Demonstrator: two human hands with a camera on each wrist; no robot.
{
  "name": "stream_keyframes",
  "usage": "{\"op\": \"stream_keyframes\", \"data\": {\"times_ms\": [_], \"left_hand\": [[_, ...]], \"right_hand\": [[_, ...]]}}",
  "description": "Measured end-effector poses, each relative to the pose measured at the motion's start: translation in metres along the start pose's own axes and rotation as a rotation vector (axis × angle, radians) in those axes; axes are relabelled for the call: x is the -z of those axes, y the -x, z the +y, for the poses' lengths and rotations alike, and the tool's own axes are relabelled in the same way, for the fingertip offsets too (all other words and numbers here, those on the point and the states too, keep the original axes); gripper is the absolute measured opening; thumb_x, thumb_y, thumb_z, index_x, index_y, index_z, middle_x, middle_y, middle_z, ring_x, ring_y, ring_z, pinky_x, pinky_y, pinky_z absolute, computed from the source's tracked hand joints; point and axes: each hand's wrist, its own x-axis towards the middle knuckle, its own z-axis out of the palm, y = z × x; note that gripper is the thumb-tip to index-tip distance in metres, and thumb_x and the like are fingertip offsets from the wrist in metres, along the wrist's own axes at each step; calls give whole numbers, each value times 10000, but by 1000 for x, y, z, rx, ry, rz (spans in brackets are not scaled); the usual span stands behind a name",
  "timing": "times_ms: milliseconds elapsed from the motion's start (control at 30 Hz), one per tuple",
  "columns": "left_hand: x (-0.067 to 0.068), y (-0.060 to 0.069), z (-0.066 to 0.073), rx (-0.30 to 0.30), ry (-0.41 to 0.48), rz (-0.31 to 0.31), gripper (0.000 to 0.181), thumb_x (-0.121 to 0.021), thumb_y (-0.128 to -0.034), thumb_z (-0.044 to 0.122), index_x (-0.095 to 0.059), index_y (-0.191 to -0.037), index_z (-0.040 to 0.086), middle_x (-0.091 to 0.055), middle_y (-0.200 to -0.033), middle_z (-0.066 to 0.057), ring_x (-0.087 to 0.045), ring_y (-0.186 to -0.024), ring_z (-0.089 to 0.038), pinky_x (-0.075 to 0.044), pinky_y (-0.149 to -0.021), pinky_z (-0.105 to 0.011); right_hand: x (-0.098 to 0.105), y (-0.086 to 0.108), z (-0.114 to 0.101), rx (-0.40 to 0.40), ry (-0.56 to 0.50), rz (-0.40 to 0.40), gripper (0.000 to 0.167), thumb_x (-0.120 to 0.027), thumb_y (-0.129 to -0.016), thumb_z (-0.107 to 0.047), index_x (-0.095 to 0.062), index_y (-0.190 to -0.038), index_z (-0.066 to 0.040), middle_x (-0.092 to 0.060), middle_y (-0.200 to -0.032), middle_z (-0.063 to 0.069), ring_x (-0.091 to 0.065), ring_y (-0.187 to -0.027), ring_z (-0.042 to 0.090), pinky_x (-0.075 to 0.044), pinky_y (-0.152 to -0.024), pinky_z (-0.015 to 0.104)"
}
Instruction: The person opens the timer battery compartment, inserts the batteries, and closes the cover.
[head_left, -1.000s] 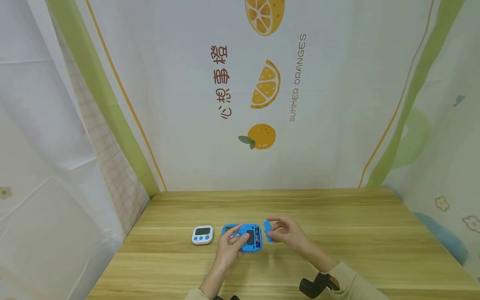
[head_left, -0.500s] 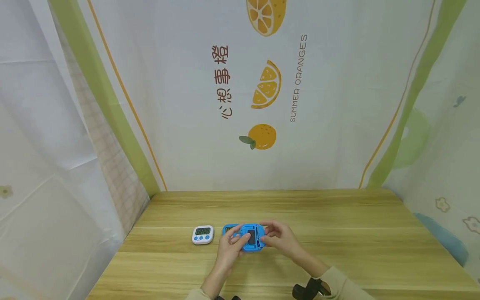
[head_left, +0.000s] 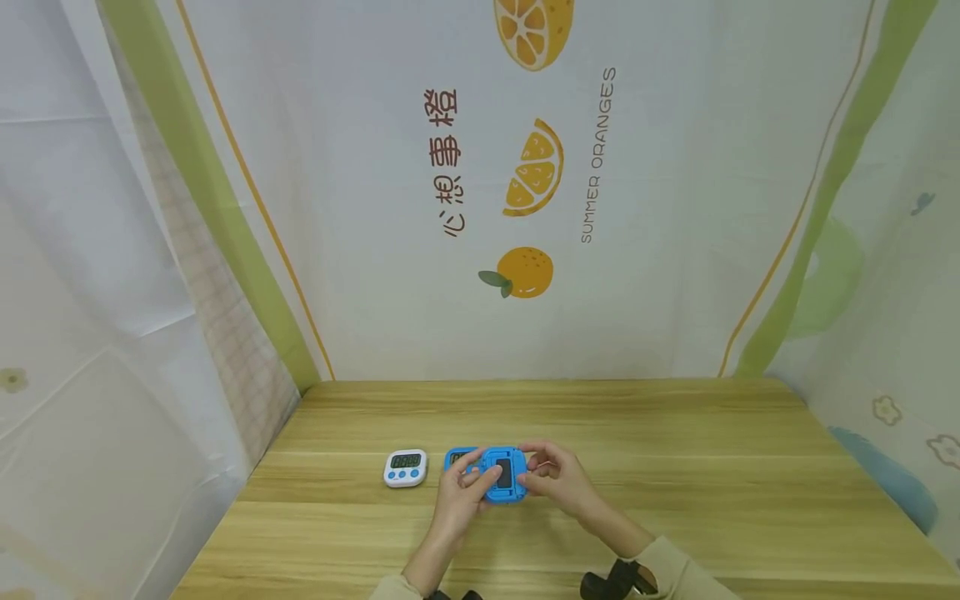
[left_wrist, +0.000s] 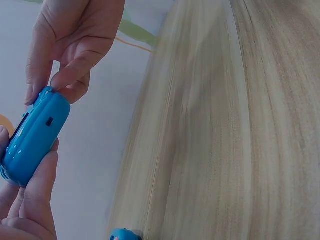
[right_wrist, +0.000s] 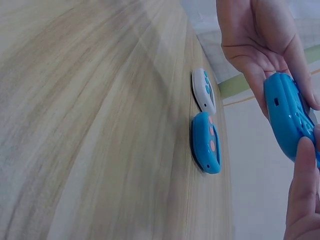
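My left hand (head_left: 459,498) grips a blue digital timer (head_left: 505,473) above the table, its back with a dark rectangular panel turned up. The thumb lies across that back. At the timer's right edge, my right hand (head_left: 561,478) pinches the blue battery cover (head_left: 521,472), which lies over the battery slot; whether it is latched I cannot tell. In the left wrist view, the fingers of the right hand (left_wrist: 80,40) meet the timer's upper end. Partly behind the left hand, a second blue timer (right_wrist: 205,145) with pink buttons lies on the table.
A white timer (head_left: 406,468) with blue buttons lies on the wooden table (head_left: 675,467), left of the second blue timer. Printed curtains (head_left: 637,317) hang behind the table and along both sides.
My right hand has moved left with the battery cover and brought it onto the held timer's back. The battery visible earlier is now covered. The left hand has kept its grip.
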Motion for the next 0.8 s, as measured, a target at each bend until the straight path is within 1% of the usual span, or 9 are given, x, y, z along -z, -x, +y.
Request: {"op": "stream_keyframes", "data": {"times_ms": [167,267,333,433,500,600,667,733,800], "left_hand": [[0,0,0,1,1,-3,495,-585,-851,115,-394,-1260,-88,-635,-963,-179,-616,-706,-116,-505,-594,-219],[0,1,-1,-1,6,-7,504,-585,-853,117,-385,-1265,-94,-622,-987,-209,-631,-759,-175,-520,-625,-249],[0,1,-1,-4,10,-9,505,-586,-852,118,-385,-1264,-95,-615,-998,-222,-633,-794,-217,-526,-645,-272],[2,-1,-6,-11,20,-23,507,-586,-852,111,-378,-1262,-103,-607,-1011,-235,-624,-848,-279,-529,-684,-323],[4,-4,-12,-16,20,-37,513,-593,-848,117,-381,-1262,-99,-608,-1013,-232,-625,-845,-277,-529,-687,-330],[8,-9,-21,-20,-6,-71,534,-611,-840,152,-391,-1269,-78,-624,-992,-204,-635,-788,-218,-528,-659,-291],[10,-10,-24,-22,-26,-111,542,-615,-838,170,-394,-1276,-60,-632,-983,-183,-631,-754,-172,-520,-640,-260],[12,-10,-24,-26,-28,-161,542,-611,-843,175,-390,-1283,-52,-631,-988,-180,-632,-752,-169,-522,-648,-263],[13,-10,-24,-32,-16,-212,542,-599,-850,166,-374,-1289,-59,-620,-1009,-198,-637,-781,-214,-528,-676,-296]], "right_hand": [[1,1,1,-10,3,-11,416,-623,-818,-58,-464,-1186,55,-473,-905,122,-542,-722,115,-534,-669,360],[2,1,2,-24,-3,-20,443,-641,-814,-111,-462,-1191,37,-471,-903,110,-547,-726,119,-533,-665,314],[4,1,2,-34,-6,-28,458,-651,-807,-131,-462,-1192,29,-470,-903,109,-550,-732,130,-532,-672,315],[6,0,3,-50,-27,-50,476,-659,-800,-129,-451,-1195,36,-473,-907,109,-554,-747,148,-530,-692,333],[7,0,2,-69,-39,-72,491,-663,-797,-122,-441,-1202,41,-481,-918,110,-559,-767,162,-524,-716,352],[11,0,2,-93,-60,-133,513,-659,-800,-121,-419,-1219,53,-500,-944,114,-565,-808,184,-512,-752,368],[14,0,1,-109,-66,-189,515,-652,-806,-122,-410,-1223,60,-515,-969,114,-563,-842,197,-506,-767,373],[17,0,1,-112,-64,-245,515,-648,-809,-119,-405,-1221,71,-526,-984,111,-556,-869,207,-502,-772,363],[20,0,1,-110,-60,-282,523,-651,-806,-121,-400,-1221,76,-535,-982,104,-559,-871,210,-503,-759,344]]}}
